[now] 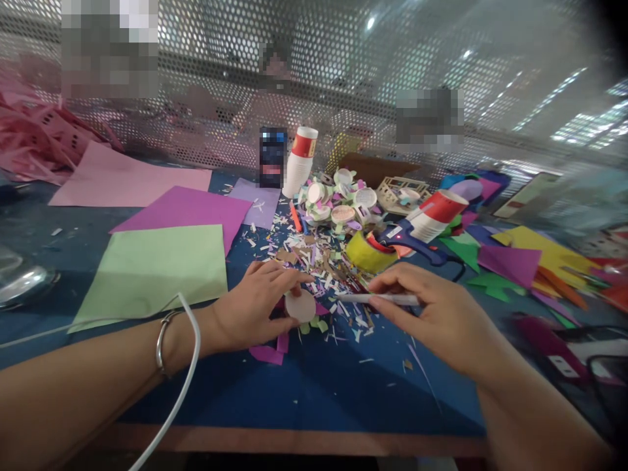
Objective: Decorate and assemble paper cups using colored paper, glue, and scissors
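**Steady the disc, bring the pen in flat**

A blue table runs up to a perforated metal screen, littered with paper scraps and coloured sheets: green sheet, purple sheet, pink sheet. Further back stand a paper cup, a cluster of small lids, a yellow tape roll and a blue glue gun.

Your left hand has a small round disc pinched at its edge, thumb below and fingers curled over the top, just above the table near the scrap pile. Your right hand is closed around a thin white pen, tip pointing left and just beside the disc, not yet touching as far as I can tell.

To do this well, I'd judge you should rest the disc flat on the table (a bare patch, clear of the scraps) so it doesn't flex under the tip. Keep your left fingers at the rim, away from the face you mark. Plant the heel of your right hand for a steady line, and mind the white cable draped over your left wrist.
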Demonstrator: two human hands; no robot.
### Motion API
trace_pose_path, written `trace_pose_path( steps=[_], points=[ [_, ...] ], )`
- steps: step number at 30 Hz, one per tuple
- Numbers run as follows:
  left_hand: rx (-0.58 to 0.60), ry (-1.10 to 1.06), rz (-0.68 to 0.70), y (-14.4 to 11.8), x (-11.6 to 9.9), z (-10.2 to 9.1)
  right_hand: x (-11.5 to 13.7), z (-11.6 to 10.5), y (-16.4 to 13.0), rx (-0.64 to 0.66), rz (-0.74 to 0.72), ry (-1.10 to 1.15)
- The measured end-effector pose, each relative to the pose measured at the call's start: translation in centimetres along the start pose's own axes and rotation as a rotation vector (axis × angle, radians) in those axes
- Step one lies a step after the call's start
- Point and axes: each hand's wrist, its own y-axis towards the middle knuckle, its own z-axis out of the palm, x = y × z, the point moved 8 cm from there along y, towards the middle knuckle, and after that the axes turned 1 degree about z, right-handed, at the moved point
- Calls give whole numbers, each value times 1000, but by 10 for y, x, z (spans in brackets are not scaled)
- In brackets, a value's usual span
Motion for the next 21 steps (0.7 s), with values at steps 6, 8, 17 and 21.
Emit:
trace_pose_path(
  steps=[6,8,17,21],
  points=[
    [-25,-11,-34,1,1,0,6,12,21,18,-45,68],
    [-43,-14,-45,2,3,-1,3,11,23,-23,-47,64],
    [-23,-90,-51,5,13,3,30,-1,11,-259,-118,128],
    [-18,-131,-49,6,14,4,43,15,12,-204,-176,228]
  ],
)
